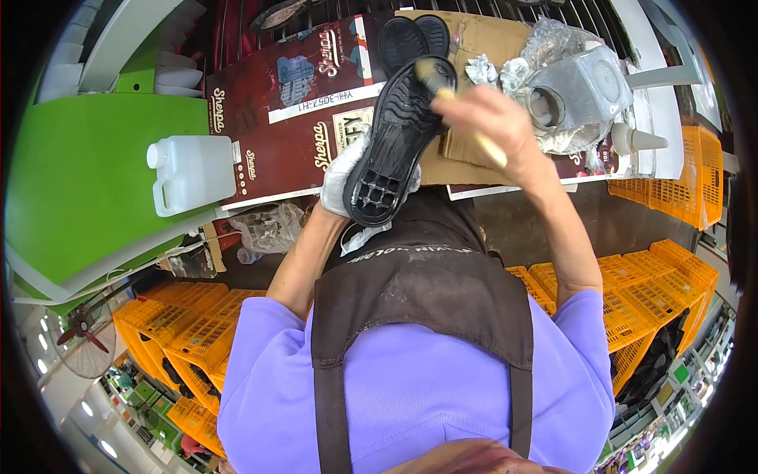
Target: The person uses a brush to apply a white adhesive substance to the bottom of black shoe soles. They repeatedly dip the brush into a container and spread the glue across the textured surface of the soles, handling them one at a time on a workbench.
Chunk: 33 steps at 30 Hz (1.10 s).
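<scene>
The gloved left hand (341, 183) clasps the black shoe sole (397, 142) above the tabletop (521, 217) while the right hand (485, 118) pinches a brush (442, 83) at its heel; a loosened grip could smear glue astray.

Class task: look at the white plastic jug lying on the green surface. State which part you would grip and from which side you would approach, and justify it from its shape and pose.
Grip the white plastic jug by its moulded handle loop along the lower edge, coming from above on the person's left. It lies on its side on the green surface, cap pointing left, so the handle opening faces up and is unobstructed.
</scene>
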Motion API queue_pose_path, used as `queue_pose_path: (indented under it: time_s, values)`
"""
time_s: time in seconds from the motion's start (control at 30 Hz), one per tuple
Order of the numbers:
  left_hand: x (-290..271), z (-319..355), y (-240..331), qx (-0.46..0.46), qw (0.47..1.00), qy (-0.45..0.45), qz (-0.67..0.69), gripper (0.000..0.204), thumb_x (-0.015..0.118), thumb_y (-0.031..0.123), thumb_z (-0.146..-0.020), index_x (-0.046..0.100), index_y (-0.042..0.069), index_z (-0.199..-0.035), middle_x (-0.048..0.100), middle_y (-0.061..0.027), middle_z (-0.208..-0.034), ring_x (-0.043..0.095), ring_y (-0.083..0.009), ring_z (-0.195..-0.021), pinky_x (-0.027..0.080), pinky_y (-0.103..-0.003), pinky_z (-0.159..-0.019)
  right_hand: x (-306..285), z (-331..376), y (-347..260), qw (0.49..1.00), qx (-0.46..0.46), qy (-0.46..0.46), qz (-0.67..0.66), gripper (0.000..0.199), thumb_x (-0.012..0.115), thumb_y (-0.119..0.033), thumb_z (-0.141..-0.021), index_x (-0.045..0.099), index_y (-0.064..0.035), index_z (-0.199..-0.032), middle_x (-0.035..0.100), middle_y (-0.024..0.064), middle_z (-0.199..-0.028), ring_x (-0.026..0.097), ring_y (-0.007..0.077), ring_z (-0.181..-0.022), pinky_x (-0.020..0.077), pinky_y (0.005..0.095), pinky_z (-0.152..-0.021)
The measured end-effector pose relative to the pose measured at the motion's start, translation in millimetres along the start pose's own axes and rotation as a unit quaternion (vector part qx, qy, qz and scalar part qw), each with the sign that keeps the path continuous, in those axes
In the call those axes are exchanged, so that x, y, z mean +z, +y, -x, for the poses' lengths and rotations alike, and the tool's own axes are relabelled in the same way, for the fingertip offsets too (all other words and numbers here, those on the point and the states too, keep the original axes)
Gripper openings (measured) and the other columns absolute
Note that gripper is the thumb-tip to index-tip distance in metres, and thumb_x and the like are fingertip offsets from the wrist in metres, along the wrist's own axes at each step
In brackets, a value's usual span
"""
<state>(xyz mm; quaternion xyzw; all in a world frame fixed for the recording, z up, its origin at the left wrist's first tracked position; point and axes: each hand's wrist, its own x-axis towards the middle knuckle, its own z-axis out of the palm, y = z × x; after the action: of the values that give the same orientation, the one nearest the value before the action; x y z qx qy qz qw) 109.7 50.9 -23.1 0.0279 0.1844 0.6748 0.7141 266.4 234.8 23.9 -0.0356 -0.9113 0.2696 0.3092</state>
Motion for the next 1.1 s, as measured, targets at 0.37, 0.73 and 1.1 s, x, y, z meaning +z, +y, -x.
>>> queue_pose_path:
  time_s: [0.37,0.73,1.1]
  values:
    - [-14.1,-0.9,0.5,-0.044,0.997,-0.065,-0.005,0.042,0.033,0.031,-0.096,0.049,-0.001,-0.118,0.06,-0.0164,-0.108,0.061,-0.0245,-0.091,0.05,-0.036,-0.082,-11.0,7.7,-16.5,0.989,0.054,-0.029,-0.134,0.023,0.067,0.0,-0.073,0.066,-0.0056,-0.096,0.058,0.0081,-0.076,0.056,0.0219,-0.068,0.045,0.0297,-0.059]
    - [6.3,-16.1,-2.0,0.034,0.984,0.089,-0.148,0.048,0.028,0.037,-0.097,0.05,-0.001,-0.117,0.061,-0.0155,-0.103,0.062,-0.0243,-0.089,0.05,-0.036,-0.081,-21.1,1.6,-77.0,0.936,0.135,-0.094,-0.31,0.015,0.064,-0.005,-0.079,0.064,0.0002,-0.092,0.058,0.0113,-0.071,0.056,0.0216,-0.062,0.044,0.031,-0.055]
    - [119.1,-26.7,20.2,0.086,0.99,-0.071,-0.083,0.061,0.023,0.053,-0.094,0.046,0.005,-0.124,0.06,-0.0121,-0.103,0.06,-0.021,-0.088,0.049,-0.035,-0.081,-67.2,71.7,-34.4,0.728,0.301,0.416,-0.455,0.023,0.061,-0.016,-0.086,0.059,0.0023,-0.1,0.055,0.005,-0.07,0.049,0.0103,-0.06,0.0393,0.0229,-0.055]
